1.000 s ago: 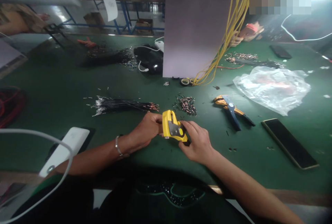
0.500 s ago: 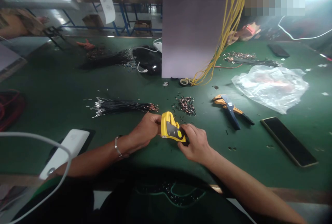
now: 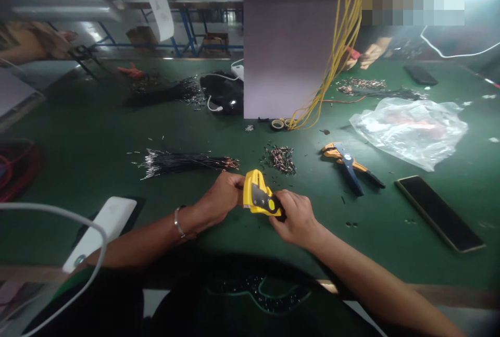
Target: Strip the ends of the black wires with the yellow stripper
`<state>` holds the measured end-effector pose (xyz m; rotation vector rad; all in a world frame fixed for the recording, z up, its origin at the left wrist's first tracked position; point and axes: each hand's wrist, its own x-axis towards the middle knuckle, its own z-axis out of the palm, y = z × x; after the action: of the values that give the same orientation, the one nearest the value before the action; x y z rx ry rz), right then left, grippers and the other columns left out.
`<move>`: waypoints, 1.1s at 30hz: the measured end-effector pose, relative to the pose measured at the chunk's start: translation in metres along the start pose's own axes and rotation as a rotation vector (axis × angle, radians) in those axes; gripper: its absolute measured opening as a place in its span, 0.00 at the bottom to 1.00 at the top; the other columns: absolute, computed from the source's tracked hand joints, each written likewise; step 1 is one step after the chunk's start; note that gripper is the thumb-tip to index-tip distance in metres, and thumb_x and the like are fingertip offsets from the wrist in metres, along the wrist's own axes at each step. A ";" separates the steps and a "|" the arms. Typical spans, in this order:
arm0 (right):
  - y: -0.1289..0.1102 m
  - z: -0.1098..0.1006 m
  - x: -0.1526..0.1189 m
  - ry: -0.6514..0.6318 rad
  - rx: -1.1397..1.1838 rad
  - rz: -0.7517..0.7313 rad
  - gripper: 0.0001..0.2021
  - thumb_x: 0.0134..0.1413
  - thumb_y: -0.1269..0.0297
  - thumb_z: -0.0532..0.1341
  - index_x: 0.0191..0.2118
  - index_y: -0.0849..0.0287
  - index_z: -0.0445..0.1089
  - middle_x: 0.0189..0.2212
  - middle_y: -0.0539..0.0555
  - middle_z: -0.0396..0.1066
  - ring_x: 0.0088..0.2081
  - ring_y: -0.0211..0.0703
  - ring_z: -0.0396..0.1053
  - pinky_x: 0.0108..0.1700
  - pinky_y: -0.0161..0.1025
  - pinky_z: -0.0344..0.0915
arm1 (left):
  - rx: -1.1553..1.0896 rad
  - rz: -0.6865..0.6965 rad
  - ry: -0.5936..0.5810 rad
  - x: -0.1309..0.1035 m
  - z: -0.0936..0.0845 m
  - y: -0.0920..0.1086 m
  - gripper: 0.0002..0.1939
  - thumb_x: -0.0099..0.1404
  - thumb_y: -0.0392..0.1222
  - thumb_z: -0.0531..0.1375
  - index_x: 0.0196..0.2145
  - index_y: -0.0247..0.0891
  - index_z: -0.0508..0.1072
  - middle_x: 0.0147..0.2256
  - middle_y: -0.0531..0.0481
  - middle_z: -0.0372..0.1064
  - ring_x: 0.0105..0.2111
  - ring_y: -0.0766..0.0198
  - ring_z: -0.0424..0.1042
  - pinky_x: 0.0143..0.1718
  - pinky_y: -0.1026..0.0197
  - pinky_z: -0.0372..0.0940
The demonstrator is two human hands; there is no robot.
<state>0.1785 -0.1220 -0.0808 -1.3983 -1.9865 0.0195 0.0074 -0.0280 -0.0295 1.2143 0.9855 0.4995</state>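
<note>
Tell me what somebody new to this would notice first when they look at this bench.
Probably the bright yellow tool, gripped in the right hand with its head up against the left hand, low in the middle of the view. Next, likely the loose yellow wires hanging down beside the pale upright panel, and the crumpled clear plastic bag at the right.

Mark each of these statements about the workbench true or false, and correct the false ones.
1. The right hand holds the yellow and grey hand tool. True.
2. The orange and dark blue pliers are in the left hand. False: the pliers lie on the green tabletop.
3. A silver metal bracelet circles the left wrist. True.
4. The black wire bundle's copper-coloured ends point left. False: those ends point right.
</note>
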 end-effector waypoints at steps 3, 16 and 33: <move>0.001 -0.001 0.000 0.003 -0.010 -0.016 0.11 0.48 0.69 0.55 0.41 0.59 0.61 0.29 0.57 0.70 0.29 0.47 0.68 0.30 0.41 0.64 | -0.006 -0.003 -0.004 -0.001 0.002 0.003 0.01 0.45 0.32 0.62 0.19 0.33 0.74 0.19 0.55 0.68 0.20 0.72 0.64 0.24 0.68 0.62; 0.001 -0.004 0.003 -0.020 -0.041 0.004 0.15 0.46 0.69 0.56 0.43 0.59 0.61 0.32 0.58 0.69 0.34 0.50 0.68 0.35 0.43 0.65 | 0.087 0.060 -0.004 -0.004 0.000 0.004 0.03 0.49 0.34 0.64 0.20 0.33 0.75 0.20 0.55 0.70 0.21 0.72 0.65 0.25 0.68 0.63; 0.000 -0.004 0.005 0.036 -0.025 -0.042 0.19 0.46 0.69 0.57 0.47 0.62 0.59 0.37 0.62 0.69 0.37 0.53 0.67 0.38 0.47 0.68 | 0.148 0.141 -0.065 -0.006 -0.003 0.005 0.05 0.50 0.37 0.65 0.20 0.33 0.73 0.20 0.56 0.70 0.20 0.74 0.64 0.23 0.70 0.62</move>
<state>0.1795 -0.1190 -0.0749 -1.3628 -1.9928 -0.0495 0.0031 -0.0294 -0.0228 1.4313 0.8975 0.5013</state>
